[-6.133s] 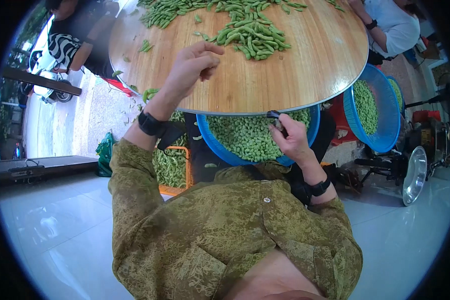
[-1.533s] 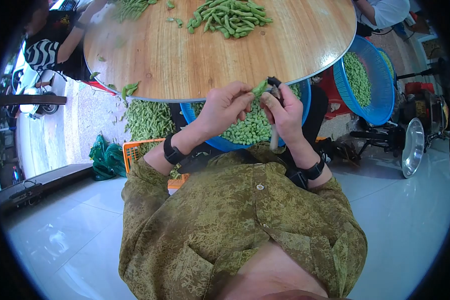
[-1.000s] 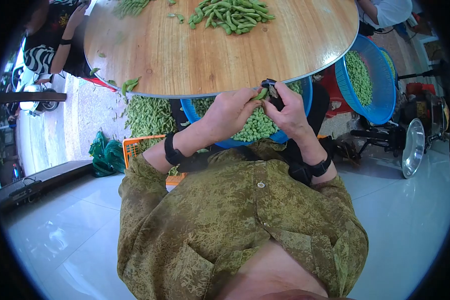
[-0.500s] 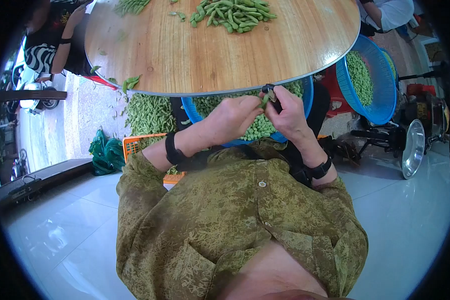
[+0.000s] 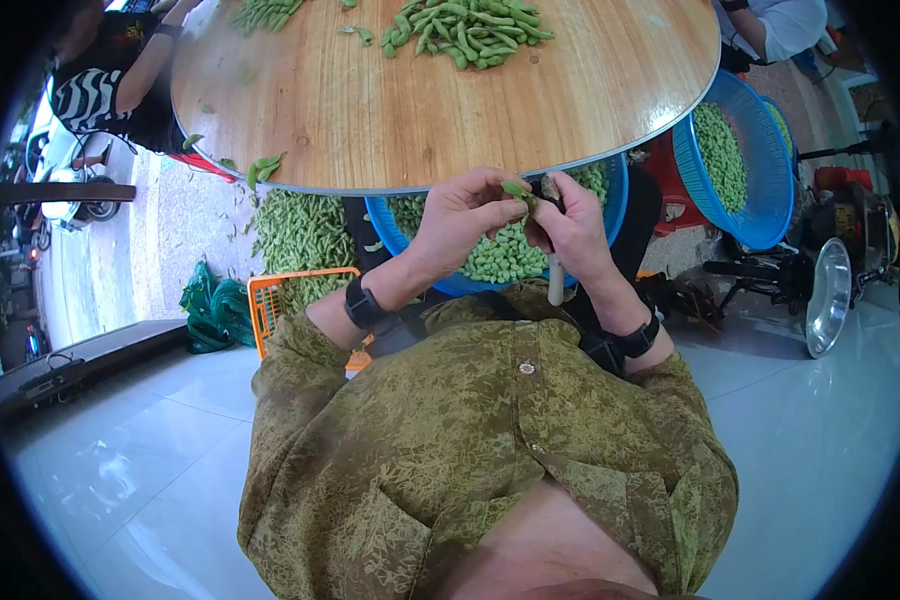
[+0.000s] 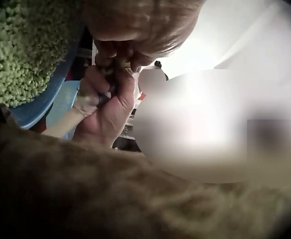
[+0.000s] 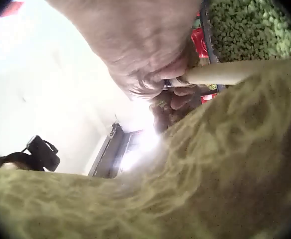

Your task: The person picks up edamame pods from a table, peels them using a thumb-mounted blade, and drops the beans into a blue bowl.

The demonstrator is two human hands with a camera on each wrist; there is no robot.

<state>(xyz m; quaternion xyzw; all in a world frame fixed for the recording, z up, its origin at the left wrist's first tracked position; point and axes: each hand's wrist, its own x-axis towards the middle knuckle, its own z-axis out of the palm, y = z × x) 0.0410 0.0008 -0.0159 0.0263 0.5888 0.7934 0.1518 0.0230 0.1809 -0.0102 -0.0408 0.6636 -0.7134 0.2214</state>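
Observation:
In the head view, my left hand [image 5: 460, 225] pinches a green soybean pod [image 5: 515, 190] between thumb and fingers. Close against it, my right hand [image 5: 578, 235] grips a tool whose pale, rounded handle [image 5: 556, 282] sticks out below the palm; a dark part [image 5: 550, 187] shows by the thumb, and its working end is mostly hidden. The same handle [image 7: 225, 73] spans the right wrist view. Both hands are over a blue basket [image 5: 620, 200] of shelled green beans [image 5: 510, 260], at the near edge of a round wooden table [image 5: 410, 140].
A heap of pods [image 5: 470, 30] lies on the table. An orange crate [image 5: 260, 310] and many loose pods [image 5: 300, 240] are at the left, near a green bag [image 5: 215, 310]. Another blue basket [image 5: 770, 200] and a metal bowl [image 5: 827, 300] stand at the right. People sit on both sides.
My left hand was over the table, away from the right hand; it came down beside it with a pod. Lately both hands stay together while the left wrist turns and the pale handle shows again.

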